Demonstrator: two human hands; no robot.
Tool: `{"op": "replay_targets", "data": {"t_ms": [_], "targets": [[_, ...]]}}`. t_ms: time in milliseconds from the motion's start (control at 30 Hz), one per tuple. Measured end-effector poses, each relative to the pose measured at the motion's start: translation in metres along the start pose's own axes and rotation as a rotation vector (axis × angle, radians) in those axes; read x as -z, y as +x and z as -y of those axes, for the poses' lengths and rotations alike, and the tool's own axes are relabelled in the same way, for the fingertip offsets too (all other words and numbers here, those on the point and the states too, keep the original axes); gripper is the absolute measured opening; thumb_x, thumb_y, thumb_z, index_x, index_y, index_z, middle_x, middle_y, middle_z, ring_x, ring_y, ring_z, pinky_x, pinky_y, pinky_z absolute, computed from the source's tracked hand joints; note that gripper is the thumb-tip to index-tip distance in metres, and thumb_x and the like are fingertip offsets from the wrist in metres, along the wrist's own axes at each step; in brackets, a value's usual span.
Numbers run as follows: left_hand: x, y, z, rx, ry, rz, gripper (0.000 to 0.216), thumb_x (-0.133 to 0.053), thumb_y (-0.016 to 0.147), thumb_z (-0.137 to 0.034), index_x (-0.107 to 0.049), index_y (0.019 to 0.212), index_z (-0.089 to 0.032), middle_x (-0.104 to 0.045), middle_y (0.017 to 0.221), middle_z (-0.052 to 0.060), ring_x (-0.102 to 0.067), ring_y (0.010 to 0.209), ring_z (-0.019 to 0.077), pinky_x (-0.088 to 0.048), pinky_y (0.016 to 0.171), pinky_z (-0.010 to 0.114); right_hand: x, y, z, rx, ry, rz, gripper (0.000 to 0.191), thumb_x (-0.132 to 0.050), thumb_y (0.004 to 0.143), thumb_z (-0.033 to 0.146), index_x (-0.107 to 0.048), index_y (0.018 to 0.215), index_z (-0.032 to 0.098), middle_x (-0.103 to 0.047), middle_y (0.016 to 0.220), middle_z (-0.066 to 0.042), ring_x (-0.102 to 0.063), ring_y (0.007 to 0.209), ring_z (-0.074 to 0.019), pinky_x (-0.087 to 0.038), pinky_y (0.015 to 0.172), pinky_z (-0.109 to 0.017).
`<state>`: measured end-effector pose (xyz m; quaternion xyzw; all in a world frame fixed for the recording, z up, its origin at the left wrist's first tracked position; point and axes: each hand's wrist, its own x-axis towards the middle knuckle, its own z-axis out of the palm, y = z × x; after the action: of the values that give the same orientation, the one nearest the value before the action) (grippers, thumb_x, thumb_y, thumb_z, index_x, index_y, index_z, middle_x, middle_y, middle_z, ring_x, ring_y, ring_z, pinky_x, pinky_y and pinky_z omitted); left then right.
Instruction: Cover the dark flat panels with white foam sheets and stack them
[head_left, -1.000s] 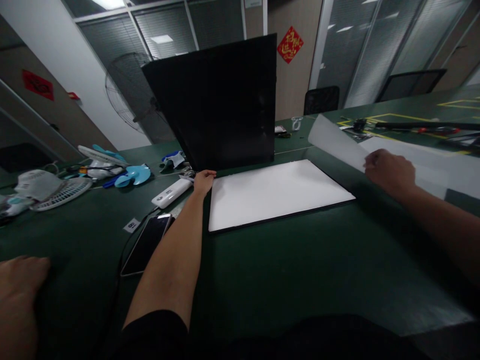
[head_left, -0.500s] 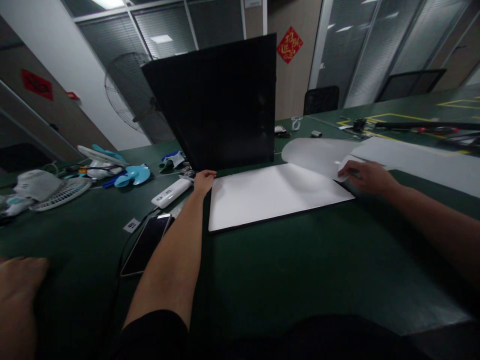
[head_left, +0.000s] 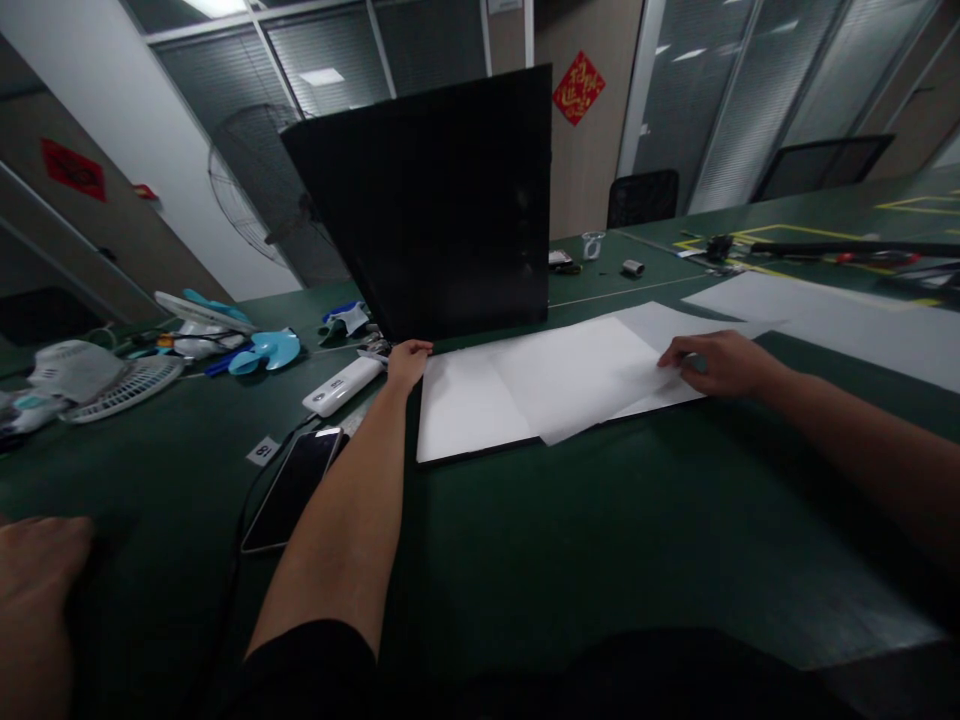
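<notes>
A bright white, black-edged flat panel [head_left: 465,410] lies on the dark green table. At its far left corner is my left hand [head_left: 409,362], closed on the edge with the fingertips over the corner. My right hand [head_left: 709,362] pinches a thin, translucent white sheet [head_left: 585,375]. This sheet lies across the panel's middle and right, its near corner poking past the panel's front edge and its right part stretching beyond the panel. Right behind the panel stands a large black board [head_left: 442,210], tilted upright.
Left of my arm are a phone [head_left: 296,490] with a cable, a white power bank [head_left: 343,386] and fan parts with blue blades [head_left: 266,350]. Another person's hand [head_left: 41,560] rests at far left. White sheets [head_left: 847,315] and a small metal cylinder [head_left: 633,268] lie to the right.
The translucent sheet, curled up at the right before, now lies flatter and farther left over the panel. My right hand has shifted slightly with it; my left hand stays at the corner.
</notes>
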<state>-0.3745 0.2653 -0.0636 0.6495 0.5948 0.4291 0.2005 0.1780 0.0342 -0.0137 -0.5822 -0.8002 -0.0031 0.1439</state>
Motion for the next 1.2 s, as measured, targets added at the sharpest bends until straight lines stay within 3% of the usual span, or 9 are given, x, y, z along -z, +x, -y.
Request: {"op": "replay_targets", "data": {"t_ms": [200, 333, 400, 500, 600, 733, 900, 1067, 1200], "targets": [[0.002, -0.003, -0.006, 0.005, 0.022, 0.006, 0.029, -0.059, 0.086, -0.014, -0.082, 0.103, -0.02, -0.082, 0.102, 0.005, -0.074, 0.099, 0.0212, -0.052, 0.095, 0.031, 0.001, 0.005, 0.032, 0.181, 0.01, 0.114, 0.038, -0.054, 0.093, 0.044, -0.071, 0.122, 0.026, -0.074, 0.119, -0.008, -0.069, 0.097, -0.0282, -0.051, 0.091, -0.048], [0.003, -0.007, -0.012, 0.014, 0.042, 0.004, 0.028, -0.06, 0.086, -0.015, -0.082, 0.103, -0.02, -0.082, 0.102, 0.005, -0.073, 0.099, 0.0217, -0.051, 0.097, 0.032, 0.004, 0.006, 0.039, 0.268, 0.072, 0.187, 0.043, -0.053, 0.097, 0.054, -0.072, 0.124, 0.027, -0.072, 0.126, -0.008, -0.068, 0.108, -0.0292, -0.051, 0.099, -0.048], [0.004, -0.008, -0.014, 0.016, 0.048, 0.004, 0.029, -0.06, 0.086, -0.015, -0.082, 0.104, -0.02, -0.082, 0.103, 0.005, -0.073, 0.099, 0.0218, -0.051, 0.096, 0.032, 0.005, 0.006, 0.036, 0.162, 0.067, 0.166, 0.05, -0.048, 0.098, 0.06, -0.073, 0.123, 0.026, -0.073, 0.125, -0.008, -0.068, 0.107, -0.0279, -0.052, 0.097, -0.045], [0.005, -0.009, -0.016, 0.016, 0.06, 0.002, 0.029, -0.059, 0.086, -0.014, -0.082, 0.104, -0.019, -0.082, 0.103, 0.006, -0.073, 0.1, 0.0224, -0.051, 0.096, 0.032, 0.003, 0.007, 0.025, -0.142, -0.031, 0.038, 0.06, -0.04, 0.099, 0.065, -0.068, 0.132, 0.025, -0.072, 0.126, -0.009, -0.068, 0.1, -0.0277, -0.052, 0.094, -0.046], [0.006, -0.01, -0.018, 0.015, 0.068, 0.006, 0.029, -0.06, 0.086, -0.014, -0.082, 0.103, -0.02, -0.082, 0.102, 0.006, -0.073, 0.1, 0.0232, -0.051, 0.096, 0.033, -0.001, 0.008, 0.007, -0.406, -0.133, -0.07, 0.072, -0.035, 0.099, 0.067, -0.053, 0.15, 0.019, -0.069, 0.13, -0.018, -0.066, 0.106, -0.0359, -0.05, 0.096, -0.056], [0.007, -0.009, -0.018, 0.011, 0.074, 0.008, 0.028, -0.06, 0.085, -0.014, -0.082, 0.102, -0.021, -0.082, 0.103, 0.005, -0.073, 0.101, 0.0232, -0.051, 0.096, 0.033, -0.01, 0.007, -0.019, -0.668, -0.169, -0.019, 0.099, -0.034, 0.093, 0.081, -0.04, 0.154, 0.002, -0.062, 0.131, -0.034, -0.063, 0.114, -0.0489, -0.05, 0.092, -0.064], [0.005, -0.006, -0.012, 0.004, 0.064, 0.008, 0.029, -0.06, 0.086, -0.015, -0.082, 0.102, -0.021, -0.082, 0.101, 0.004, -0.073, 0.1, 0.0223, -0.051, 0.096, 0.032, -0.017, 0.006, -0.033, -0.71, -0.121, 0.067, 0.108, -0.033, 0.088, 0.089, -0.033, 0.158, 0.006, -0.06, 0.138, -0.031, -0.063, 0.118, -0.046, -0.051, 0.096, -0.061], [0.002, -0.002, -0.004, -0.004, 0.049, 0.013, 0.029, -0.06, 0.085, -0.017, -0.082, 0.102, -0.022, -0.082, 0.103, 0.004, -0.073, 0.101, 0.0217, -0.052, 0.095, 0.032, -0.021, 0.009, -0.023, -0.645, -0.083, 0.077, 0.112, -0.034, 0.087, 0.091, -0.022, 0.166, 0.013, -0.052, 0.153, -0.026, -0.058, 0.13, -0.0449, -0.047, 0.108, -0.06], [0.001, -0.001, -0.003, -0.003, 0.045, 0.012, 0.029, -0.06, 0.085, -0.016, -0.082, 0.102, -0.022, -0.082, 0.103, 0.004, -0.074, 0.1, 0.0219, -0.052, 0.095, 0.032, -0.024, 0.01, -0.016, -0.592, -0.057, 0.087, 0.113, -0.036, 0.086, 0.091, -0.022, 0.166, 0.013, -0.048, 0.157, -0.024, -0.057, 0.132, -0.0434, -0.047, 0.111, -0.057]]}}
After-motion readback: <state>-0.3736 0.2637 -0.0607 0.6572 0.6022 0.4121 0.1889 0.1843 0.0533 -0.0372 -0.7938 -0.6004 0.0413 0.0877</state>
